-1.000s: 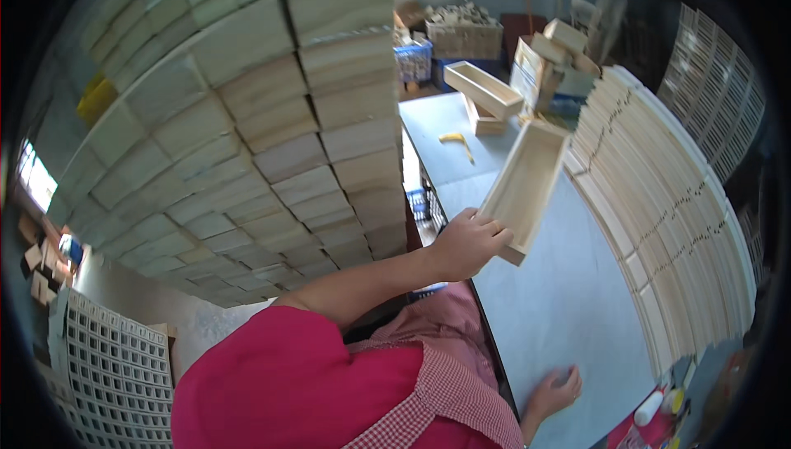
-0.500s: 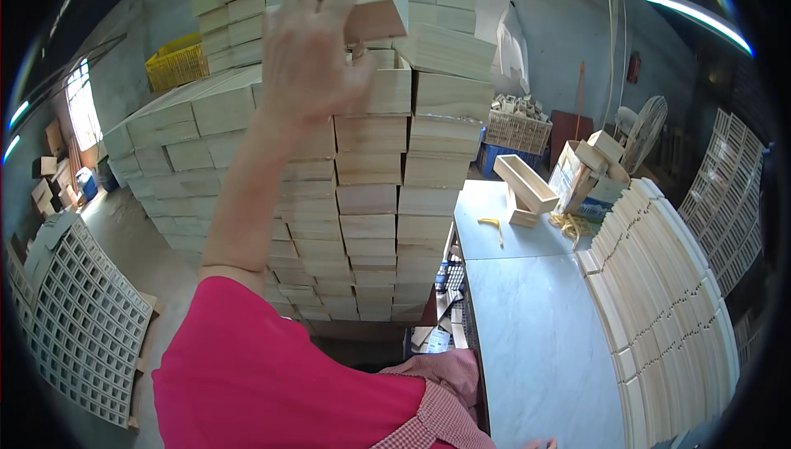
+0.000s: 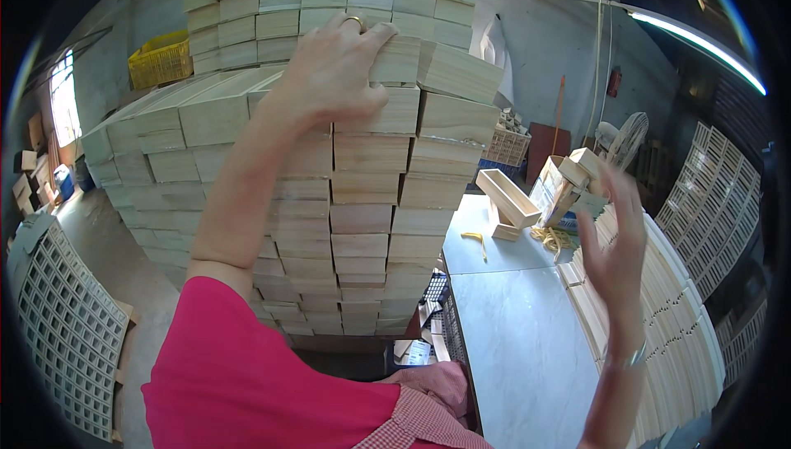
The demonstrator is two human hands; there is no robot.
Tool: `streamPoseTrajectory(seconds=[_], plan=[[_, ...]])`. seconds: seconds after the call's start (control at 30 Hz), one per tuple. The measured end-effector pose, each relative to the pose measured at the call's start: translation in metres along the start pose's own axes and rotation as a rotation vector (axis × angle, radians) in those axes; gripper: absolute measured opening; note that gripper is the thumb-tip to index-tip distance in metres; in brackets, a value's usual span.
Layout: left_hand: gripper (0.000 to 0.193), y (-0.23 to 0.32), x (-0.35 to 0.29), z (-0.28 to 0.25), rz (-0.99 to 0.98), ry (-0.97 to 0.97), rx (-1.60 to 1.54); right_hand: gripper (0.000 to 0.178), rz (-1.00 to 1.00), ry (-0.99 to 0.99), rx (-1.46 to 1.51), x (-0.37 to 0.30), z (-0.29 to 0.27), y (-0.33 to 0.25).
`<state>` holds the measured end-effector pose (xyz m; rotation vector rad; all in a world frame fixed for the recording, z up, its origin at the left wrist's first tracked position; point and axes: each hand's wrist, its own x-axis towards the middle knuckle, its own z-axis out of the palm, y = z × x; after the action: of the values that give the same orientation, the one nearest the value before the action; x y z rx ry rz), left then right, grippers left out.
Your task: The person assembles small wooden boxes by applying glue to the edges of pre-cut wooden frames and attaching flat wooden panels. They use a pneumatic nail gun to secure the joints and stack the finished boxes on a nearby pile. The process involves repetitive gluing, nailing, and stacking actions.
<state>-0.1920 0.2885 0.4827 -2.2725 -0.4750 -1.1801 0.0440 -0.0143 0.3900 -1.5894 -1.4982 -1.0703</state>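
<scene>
A tall stack of pale wooden boxes (image 3: 371,220) stands in front of me. At its upper front, my left hand (image 3: 334,70) grips a wooden box (image 3: 397,63) level in the row, fingers over its top and thumb low at its front. Part of that box hides behind the hand. On the right, my right hand (image 3: 614,239) is raised with fingers apart and nothing in it, slightly blurred. It hovers in front of a long row of thin pale wooden pieces (image 3: 659,342) lined up along the table's right side.
A pale marbled table (image 3: 527,325) runs along my right. On its far end lie two open wooden boxes (image 3: 509,198), a yellow-handled tool (image 3: 475,243) and yellow cord (image 3: 554,240). Beyond are a fan (image 3: 628,140) and a yellow basket (image 3: 159,59). A grid panel (image 3: 70,325) leans at left.
The wooden box in my left hand has come down from a tilted, raised position onto the stack. My right hand has risen from the lower edge to above the table's right side.
</scene>
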Motion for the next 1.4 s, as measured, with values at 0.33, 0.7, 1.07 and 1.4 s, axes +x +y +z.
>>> streamPoseTrajectory(seconds=[0.33, 0.7, 1.07, 1.4], plan=[[0.07, -0.001, -0.004, 0.005, 0.039, 0.117, -0.071, 0.046, -0.148, -0.452, 0.089, 0.194, 0.112, 0.013], [0.073, -0.002, -0.004, 0.009, 0.064, 0.193, -0.042, 0.039, -0.262, -0.288, 0.084, 0.198, 0.076, 0.002], [0.068, -0.01, -0.011, 0.005, 0.068, 0.167, -0.142, 0.047, -0.045, -0.138, 0.45, 0.17, 0.123, 0.02], [0.063, -0.001, -0.018, 0.009, -0.016, 0.19, -0.255, 0.083, 0.715, -0.146, 1.354, 0.11, 0.233, 0.048]])
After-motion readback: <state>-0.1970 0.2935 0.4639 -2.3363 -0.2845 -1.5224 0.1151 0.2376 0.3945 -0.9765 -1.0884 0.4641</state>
